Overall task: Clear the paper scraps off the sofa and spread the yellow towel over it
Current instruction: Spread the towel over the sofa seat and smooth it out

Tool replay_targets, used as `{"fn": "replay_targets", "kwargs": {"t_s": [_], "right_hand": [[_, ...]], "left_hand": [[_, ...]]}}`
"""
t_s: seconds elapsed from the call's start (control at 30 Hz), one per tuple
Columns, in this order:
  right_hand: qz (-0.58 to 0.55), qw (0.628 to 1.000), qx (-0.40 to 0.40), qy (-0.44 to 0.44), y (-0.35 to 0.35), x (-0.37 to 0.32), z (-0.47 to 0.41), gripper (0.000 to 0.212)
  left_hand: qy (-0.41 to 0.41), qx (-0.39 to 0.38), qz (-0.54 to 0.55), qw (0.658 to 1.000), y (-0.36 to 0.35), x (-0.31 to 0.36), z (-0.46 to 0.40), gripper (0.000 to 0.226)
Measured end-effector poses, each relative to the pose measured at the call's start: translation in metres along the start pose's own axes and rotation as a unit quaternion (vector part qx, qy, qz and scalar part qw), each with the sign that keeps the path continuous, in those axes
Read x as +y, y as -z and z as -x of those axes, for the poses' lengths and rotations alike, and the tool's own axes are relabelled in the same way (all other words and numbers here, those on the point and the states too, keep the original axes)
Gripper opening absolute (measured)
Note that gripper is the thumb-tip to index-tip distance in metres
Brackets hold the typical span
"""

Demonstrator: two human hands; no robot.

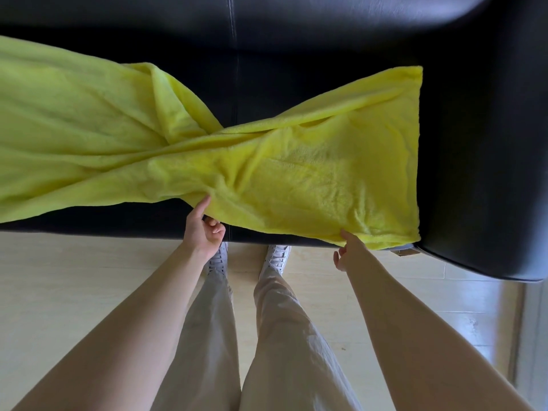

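The yellow towel (311, 179) lies along the seat of the black leather sofa (296, 69), twisted and bunched in the middle, its right part flatter and hanging over the front edge. My left hand (204, 229) pinches the towel's front edge near the middle, thumb on top and fingers under the cloth. My right hand (350, 247) holds the front edge near the towel's right corner, with the fingertips tucked under the fabric. No paper scraps show on the sofa.
The sofa's right armrest (489, 173) stands just right of the towel. Pale wooden floor (74, 292) lies in front. My legs in light trousers and white shoes (275, 256) stand against the sofa's front edge.
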State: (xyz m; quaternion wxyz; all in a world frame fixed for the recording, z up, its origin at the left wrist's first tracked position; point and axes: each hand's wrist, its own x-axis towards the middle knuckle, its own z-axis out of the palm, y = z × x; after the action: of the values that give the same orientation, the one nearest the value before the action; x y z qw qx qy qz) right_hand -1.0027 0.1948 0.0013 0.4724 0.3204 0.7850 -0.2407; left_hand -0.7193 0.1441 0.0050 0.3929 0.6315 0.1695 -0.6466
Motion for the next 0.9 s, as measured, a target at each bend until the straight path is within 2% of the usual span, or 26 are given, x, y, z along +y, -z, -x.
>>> {"fn": "replay_targets", "kwargs": {"t_s": [0.07, 0.13, 0.2, 0.23, 0.27, 0.33, 0.43, 0.53, 0.63, 0.7, 0.77, 0.83, 0.9], "right_hand": [[0.071, 0.994, 0.057, 0.061, -0.002, -0.001, 0.003, 0.034], [0.094, 0.98, 0.11, 0.139, -0.006, -0.003, 0.009, 0.037], [0.164, 0.946, 0.161, 0.228, -0.013, -0.005, 0.015, 0.044], [0.207, 0.924, 0.173, 0.271, -0.018, -0.007, 0.019, 0.043], [0.24, 0.903, 0.172, 0.313, -0.023, -0.009, 0.022, 0.04], [0.293, 0.861, 0.139, 0.391, -0.035, -0.016, 0.028, 0.033], [0.377, 0.784, 0.067, 0.488, -0.059, -0.028, 0.04, 0.025], [0.43, 0.698, 0.014, 0.572, -0.089, -0.046, 0.057, 0.017], [0.466, 0.616, -0.015, 0.635, -0.128, -0.072, 0.076, 0.014], [0.495, 0.561, -0.027, 0.663, -0.153, -0.089, 0.085, 0.015], [0.53, 0.507, -0.028, 0.679, -0.177, -0.105, 0.092, 0.018], [0.571, 0.449, -0.032, 0.686, -0.197, -0.117, 0.095, 0.022], [0.617, 0.384, -0.035, 0.686, -0.213, -0.125, 0.094, 0.024]], "left_hand": [[0.002, 0.02, -0.033, 0.999, -0.001, 0.0, -0.002, 0.035], [0.019, 0.068, -0.103, 0.992, 0.002, -0.001, -0.007, 0.029], [0.052, 0.129, -0.215, 0.967, 0.002, -0.003, -0.007, 0.013], [0.063, 0.157, -0.267, 0.949, -0.001, -0.003, -0.006, 0.012], [0.058, 0.189, -0.309, 0.93, -0.003, -0.004, -0.003, 0.021], [-0.035, 0.251, -0.357, 0.899, -0.011, -0.003, 0.001, 0.037], [-0.249, 0.268, -0.408, 0.836, -0.034, 0.011, 0.019, 0.029], [-0.41, 0.203, -0.465, 0.758, -0.063, 0.04, 0.021, 0.023], [-0.499, 0.079, -0.504, 0.7, -0.097, 0.083, 0.007, 0.016], [-0.516, 0.013, -0.577, 0.633, -0.117, 0.112, -0.012, 0.017], [-0.503, -0.035, -0.671, 0.543, -0.132, 0.141, -0.038, 0.021], [-0.461, -0.077, -0.774, 0.427, -0.143, 0.163, -0.059, 0.029], [-0.418, -0.105, -0.854, 0.291, -0.152, 0.182, -0.073, 0.029]]}}
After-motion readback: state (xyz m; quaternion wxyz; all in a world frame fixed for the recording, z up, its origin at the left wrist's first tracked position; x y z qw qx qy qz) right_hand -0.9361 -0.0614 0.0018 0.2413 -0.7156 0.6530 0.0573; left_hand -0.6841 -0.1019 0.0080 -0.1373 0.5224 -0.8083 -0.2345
